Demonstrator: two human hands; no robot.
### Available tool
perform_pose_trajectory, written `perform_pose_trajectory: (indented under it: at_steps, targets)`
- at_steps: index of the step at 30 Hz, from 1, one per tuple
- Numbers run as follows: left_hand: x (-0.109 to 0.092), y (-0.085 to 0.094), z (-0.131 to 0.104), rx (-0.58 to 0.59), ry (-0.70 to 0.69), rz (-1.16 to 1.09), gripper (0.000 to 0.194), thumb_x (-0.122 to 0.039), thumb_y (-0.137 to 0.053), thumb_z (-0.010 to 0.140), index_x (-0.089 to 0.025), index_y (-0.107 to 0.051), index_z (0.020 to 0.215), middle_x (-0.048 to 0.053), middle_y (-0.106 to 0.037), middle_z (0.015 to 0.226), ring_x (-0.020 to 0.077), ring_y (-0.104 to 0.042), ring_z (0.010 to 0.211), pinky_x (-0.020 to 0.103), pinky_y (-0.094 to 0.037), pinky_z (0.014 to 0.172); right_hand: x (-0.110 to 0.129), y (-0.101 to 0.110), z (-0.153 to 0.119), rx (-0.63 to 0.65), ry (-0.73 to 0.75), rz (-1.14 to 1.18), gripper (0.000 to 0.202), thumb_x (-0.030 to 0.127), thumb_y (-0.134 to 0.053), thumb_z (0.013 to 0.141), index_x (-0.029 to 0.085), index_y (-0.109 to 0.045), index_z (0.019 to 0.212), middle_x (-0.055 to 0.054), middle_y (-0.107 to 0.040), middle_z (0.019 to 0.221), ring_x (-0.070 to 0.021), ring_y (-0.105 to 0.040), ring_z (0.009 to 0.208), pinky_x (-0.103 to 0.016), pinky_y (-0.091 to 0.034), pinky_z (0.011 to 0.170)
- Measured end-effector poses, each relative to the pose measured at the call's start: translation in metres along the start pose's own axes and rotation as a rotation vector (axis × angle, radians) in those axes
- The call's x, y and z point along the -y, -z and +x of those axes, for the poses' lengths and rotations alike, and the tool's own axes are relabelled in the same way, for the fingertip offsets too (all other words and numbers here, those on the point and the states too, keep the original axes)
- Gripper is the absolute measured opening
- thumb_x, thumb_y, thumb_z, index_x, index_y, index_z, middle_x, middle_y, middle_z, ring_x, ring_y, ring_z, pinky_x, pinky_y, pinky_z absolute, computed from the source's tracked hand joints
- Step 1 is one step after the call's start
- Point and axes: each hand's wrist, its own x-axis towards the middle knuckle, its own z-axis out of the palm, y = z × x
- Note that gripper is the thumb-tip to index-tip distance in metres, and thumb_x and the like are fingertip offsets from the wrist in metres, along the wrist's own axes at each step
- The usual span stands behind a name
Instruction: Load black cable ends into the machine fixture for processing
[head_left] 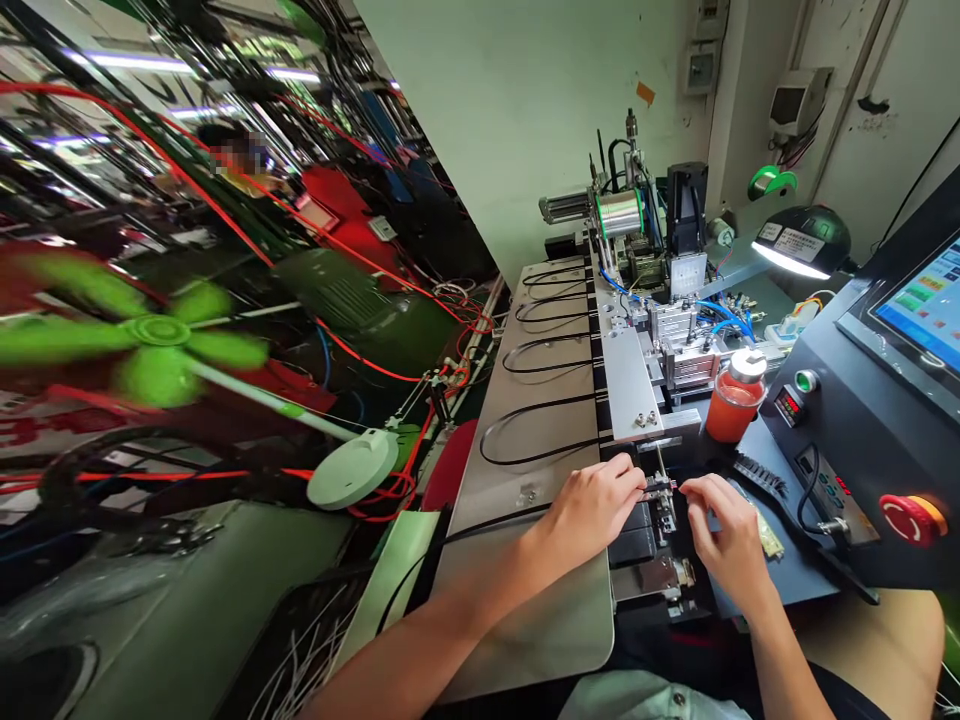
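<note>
Along the pale desk, looped black cables lie mid-frame; right of center, your left hand pinches a cable end at the small metal fixture, your right fingertips pressed together beside it.

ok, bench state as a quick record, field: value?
left hand: fingers at the metal fixture, on a black cable
right hand: fingertips close by, grip unclear
cable loops: four, on beige tabletop
jar: red contents, upright
brush: black, right of fixture
lamp: lit
screen: on, text unreadable
</note>
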Motion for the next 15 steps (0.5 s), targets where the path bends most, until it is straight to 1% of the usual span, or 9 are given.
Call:
perform_pose_trajectory:
  at_steps: [4, 7, 10, 12, 13, 15]
  targets:
    - [0.003, -0.002, 0.0, 0.002, -0.003, 0.026, 0.015, -0.021, -0.047, 0.092, -0.019, -0.061, 0.087, 0.0, -0.06, 0.086, 0.0122, -0.061, 0.074, 0.021, -0.046, 0.064, 0.0, 0.014, -0.005, -0.089, -0.027, 0.0, 0.018, 0.016, -0.044, 0.089, 0.019, -0.061, 0.093, -0.002, -0.061, 0.074, -0.0135, -0.056, 0.061, -0.025, -0.045, 0.057]
    - [0.003, -0.005, 0.001, 0.013, -0.001, 0.031, 0.015, -0.022, -0.048, 0.092, -0.019, -0.061, 0.086, 0.0, -0.06, 0.086, 0.0127, -0.062, 0.075, 0.021, -0.045, 0.065, 0.0, 0.022, -0.009, -0.151, -0.087, 0.0, 0.018, 0.02, -0.047, 0.091, 0.019, -0.062, 0.101, -0.001, -0.062, 0.073, -0.0121, -0.055, 0.057, -0.023, -0.045, 0.054]
    - [0.0, -0.004, 0.001, 0.031, 0.018, 0.006, 0.013, -0.022, -0.049, 0.092, -0.019, -0.061, 0.087, 0.0, -0.062, 0.089, 0.0142, -0.063, 0.077, 0.022, -0.045, 0.067, 0.005, 0.024, -0.009, -0.201, -0.142, 0.037, 0.014, 0.025, -0.053, 0.09, 0.02, -0.063, 0.098, 0.0, -0.063, 0.071, -0.0115, -0.055, 0.053, -0.021, -0.045, 0.051]
    - [0.0, 0.003, 0.0, 0.029, 0.064, -0.019, 0.011, -0.024, -0.049, 0.091, -0.02, -0.06, 0.091, 0.001, -0.063, 0.091, 0.0158, -0.063, 0.079, 0.024, -0.045, 0.068, 0.009, 0.025, -0.009, -0.197, -0.134, 0.083, 0.012, 0.026, -0.054, 0.09, 0.02, -0.064, 0.091, 0.0, -0.064, 0.069, -0.0123, -0.058, 0.054, -0.021, -0.045, 0.051]
    - [0.003, 0.01, -0.001, 0.03, 0.109, -0.028, 0.012, -0.025, -0.049, 0.092, -0.02, -0.059, 0.092, 0.001, -0.064, 0.09, 0.0165, -0.063, 0.078, 0.024, -0.045, 0.068, 0.01, 0.025, -0.009, -0.184, -0.12, 0.106, 0.012, 0.026, -0.054, 0.09, 0.02, -0.064, 0.089, 0.0, -0.065, 0.068, -0.0124, -0.059, 0.054, -0.02, -0.046, 0.051]
    - [0.016, 0.028, -0.009, 0.05, 0.195, -0.032, 0.014, -0.026, -0.048, 0.091, -0.02, -0.06, 0.089, 0.002, -0.066, 0.084, 0.0172, -0.063, 0.075, 0.024, -0.043, 0.067, 0.009, 0.026, -0.011, -0.169, -0.091, 0.144, 0.014, 0.026, -0.053, 0.09, 0.021, -0.065, 0.086, 0.0, -0.065, 0.066, -0.0121, -0.059, 0.052, -0.019, -0.047, 0.05]
